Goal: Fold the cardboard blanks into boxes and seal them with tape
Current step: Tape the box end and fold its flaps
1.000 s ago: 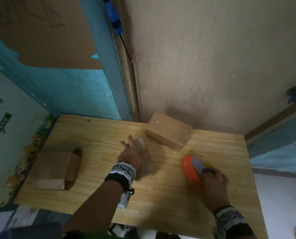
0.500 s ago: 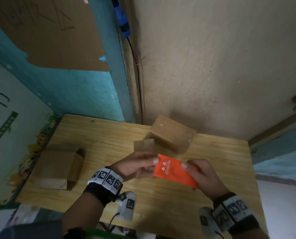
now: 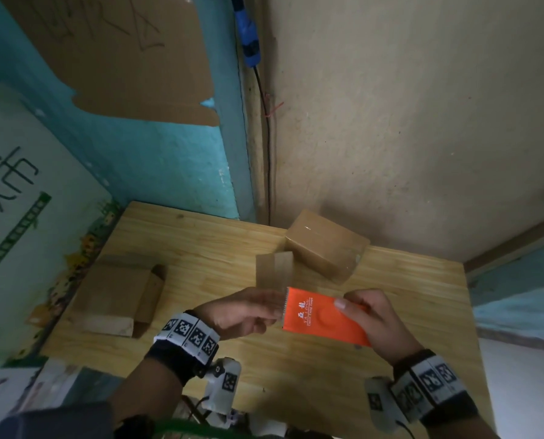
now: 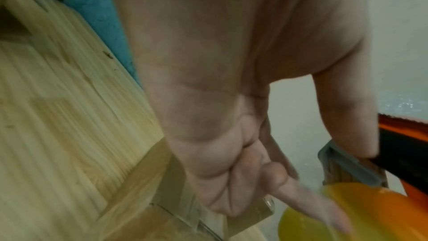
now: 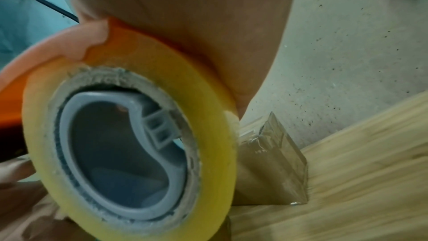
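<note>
Above the wooden table, the right hand now grips the lifted orange tape dispenser, and the left hand has come to pinch its tape end; sealing seems next, with the small cardboard box just behind, flaps up

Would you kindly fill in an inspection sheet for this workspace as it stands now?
Surface: wooden table, pale planks, set into a wall corner.
Job's things: taped box at the far edge by the wall; flat blanks stacked at the left; orange tape dispenser with a yellow tape roll; a strip of tape drawn out from its toothed edge.
Clutter: nothing seen.
Grips: left hand pinches the strip; right hand holds the dispenser above the table.
Cables: black wire running down the corner from a blue fitting.
Surroundings: turquoise and beige walls, cardboard sheet on the wall, printed poster on the left.
</note>
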The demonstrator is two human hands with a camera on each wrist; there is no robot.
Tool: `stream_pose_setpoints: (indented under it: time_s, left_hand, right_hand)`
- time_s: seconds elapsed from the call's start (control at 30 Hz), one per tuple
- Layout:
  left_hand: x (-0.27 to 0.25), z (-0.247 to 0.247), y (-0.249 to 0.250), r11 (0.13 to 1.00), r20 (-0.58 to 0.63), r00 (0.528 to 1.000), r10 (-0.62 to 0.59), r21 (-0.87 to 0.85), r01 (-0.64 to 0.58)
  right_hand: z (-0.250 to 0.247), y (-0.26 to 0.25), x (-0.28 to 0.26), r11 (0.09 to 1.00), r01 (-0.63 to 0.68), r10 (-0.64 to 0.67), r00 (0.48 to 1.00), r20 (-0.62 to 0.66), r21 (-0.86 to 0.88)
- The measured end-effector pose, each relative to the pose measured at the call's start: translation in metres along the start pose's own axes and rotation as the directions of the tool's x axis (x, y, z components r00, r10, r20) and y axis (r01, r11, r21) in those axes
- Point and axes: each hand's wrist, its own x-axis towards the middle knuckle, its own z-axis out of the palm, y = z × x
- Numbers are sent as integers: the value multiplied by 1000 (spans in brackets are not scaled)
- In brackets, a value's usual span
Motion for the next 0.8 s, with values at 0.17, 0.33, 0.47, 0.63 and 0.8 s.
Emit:
stream_pose_setpoints:
  time_s: [0.17, 0.33, 0.47, 0.63, 0.8]
  left_hand:
    - [1, 9, 1, 998, -191, 981, 29, 57, -18]
    - [-5, 13, 8, 998, -294, 954, 53, 44, -42]
    - [-15, 12, 24, 997, -322, 946, 29, 83, -2]
    - [-21, 10, 38, 994, -299, 954, -29, 87, 58]
    - [-20, 15, 41, 996, -300, 953, -51, 61, 72]
  right_hand:
    - [4, -6, -2, 1000, 10, -10, 1000, 13, 12]
    - [3, -13, -2, 1000, 4, -4, 999, 44, -9]
    - [-7, -14, -1, 998, -21, 26, 996, 82, -56]
    - [-15, -19, 1, 993, -47, 62, 988, 141, -109]
    - [-22, -22, 8, 985, -57, 83, 984, 159, -163]
